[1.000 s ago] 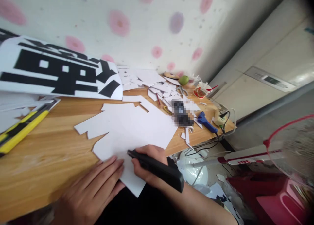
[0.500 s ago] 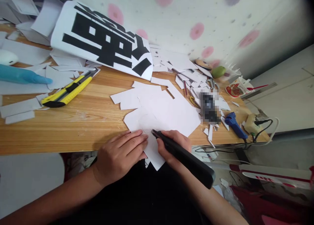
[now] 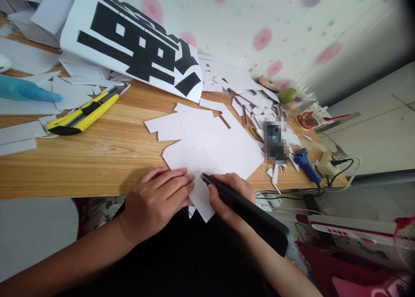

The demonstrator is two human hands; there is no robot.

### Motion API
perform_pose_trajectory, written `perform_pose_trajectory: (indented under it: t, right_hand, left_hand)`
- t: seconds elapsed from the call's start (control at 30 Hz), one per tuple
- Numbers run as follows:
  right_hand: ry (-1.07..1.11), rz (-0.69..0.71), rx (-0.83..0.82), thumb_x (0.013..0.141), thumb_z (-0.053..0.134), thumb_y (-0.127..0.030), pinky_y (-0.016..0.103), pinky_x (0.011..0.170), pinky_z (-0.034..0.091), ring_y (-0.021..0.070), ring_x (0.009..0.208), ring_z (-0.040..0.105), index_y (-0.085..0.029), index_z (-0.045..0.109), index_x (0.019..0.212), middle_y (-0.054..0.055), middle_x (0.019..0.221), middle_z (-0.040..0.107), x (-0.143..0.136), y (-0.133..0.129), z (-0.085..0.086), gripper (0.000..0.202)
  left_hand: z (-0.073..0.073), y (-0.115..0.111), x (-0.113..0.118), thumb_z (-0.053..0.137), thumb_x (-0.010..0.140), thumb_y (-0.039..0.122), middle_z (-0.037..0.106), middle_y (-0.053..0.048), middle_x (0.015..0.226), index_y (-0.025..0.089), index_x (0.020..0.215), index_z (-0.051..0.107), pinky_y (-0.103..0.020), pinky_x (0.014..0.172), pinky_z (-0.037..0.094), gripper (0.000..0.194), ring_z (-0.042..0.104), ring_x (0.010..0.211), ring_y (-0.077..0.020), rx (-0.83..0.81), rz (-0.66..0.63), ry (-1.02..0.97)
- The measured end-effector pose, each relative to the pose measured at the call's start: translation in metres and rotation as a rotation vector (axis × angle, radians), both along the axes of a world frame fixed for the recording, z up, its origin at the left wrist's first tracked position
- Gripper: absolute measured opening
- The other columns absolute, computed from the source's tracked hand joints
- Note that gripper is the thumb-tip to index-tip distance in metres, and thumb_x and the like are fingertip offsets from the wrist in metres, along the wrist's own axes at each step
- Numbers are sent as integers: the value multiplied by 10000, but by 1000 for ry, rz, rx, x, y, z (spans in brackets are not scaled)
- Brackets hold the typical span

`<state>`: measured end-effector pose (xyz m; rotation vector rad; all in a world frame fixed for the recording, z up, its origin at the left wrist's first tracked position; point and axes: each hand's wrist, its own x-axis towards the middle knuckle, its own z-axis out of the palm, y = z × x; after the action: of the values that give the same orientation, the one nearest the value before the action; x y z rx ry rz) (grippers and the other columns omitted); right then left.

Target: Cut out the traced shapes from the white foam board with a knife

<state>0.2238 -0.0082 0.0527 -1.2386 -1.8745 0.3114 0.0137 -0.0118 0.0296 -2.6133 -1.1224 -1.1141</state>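
Left hand [image 3: 155,202] pressed palm down, fingers [image 3: 177,182] extended and slightly spread, flat on the near edge of a jagged white cut paper sheet [image 3: 214,145] lying on the light wooden counter [image 3: 106,154]. Right hand [image 3: 231,193] just beside the left, fingers [image 3: 235,180] curled tight and clamped around a long black utility knife [image 3: 246,208], tip touching the sheet just beyond the left fingertips. Near corner of the sheet overhanging the counter edge between the two hands; rest of the sheet spreading away past the fingers. Far beyond the left fingers, a large white printed sheet with bold black blocky shapes [image 3: 136,50] leaning toward the pink-dotted wall [image 3: 262,37]. Well to the left of the left fingers, a yellow and black utility knife [image 3: 84,115] on the counter among white paper strips [image 3: 19,137], with a pale blue plastic object [image 3: 26,91] farther out. Beyond and to the right of the right fingers, a heap of white paper offcuts [image 3: 240,98], a green round fruit [image 3: 288,95], a blue-handled tool [image 3: 306,163] and a cream power strip with a black cable [image 3: 327,166] near the far right counter edge.
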Motion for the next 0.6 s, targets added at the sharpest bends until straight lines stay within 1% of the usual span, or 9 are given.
perform_pose_trajectory:
  t: [0.23,0.33,0.4,0.47,0.6]
  right_hand:
    - [-36,46,-129,797,644,-216,242,515,506,137,516,647,-236,624,801,-19,622,695,3,1,22,28]
    - [-37,60,-142,787,638,-218,235,499,490,131,498,625,-231,623,780,-21,600,680,4,3,25,22]
    - [-22,50,-157,777,644,-220,233,501,488,131,501,622,-230,627,769,-22,594,676,5,3,23,22]
    - [42,13,-197,772,667,-228,238,520,500,135,525,637,-232,646,787,-20,619,694,6,1,16,26]
    - [306,-91,-274,767,726,-259,266,579,537,155,609,675,-234,694,853,-4,723,738,8,-3,-3,95]
  left_hand:
    - [0,1,2,699,933,203,772,9,1133,174,1117,696,-407,916,487,186,698,1131,-227,-15,-4,-8]
    - [0,1,2,696,933,193,772,4,1135,171,1127,695,-410,908,484,195,699,1129,-227,-11,-3,-6]
    - [1,1,1,698,931,192,771,1,1136,165,1128,696,-412,903,481,199,701,1125,-227,2,-3,-3]
    - [0,2,1,697,933,199,770,-2,1140,165,1124,698,-415,908,476,194,700,1127,-231,10,-6,8]
    - [-1,2,0,700,930,210,763,-4,1165,173,1106,700,-401,915,480,180,695,1135,-233,19,-9,24]
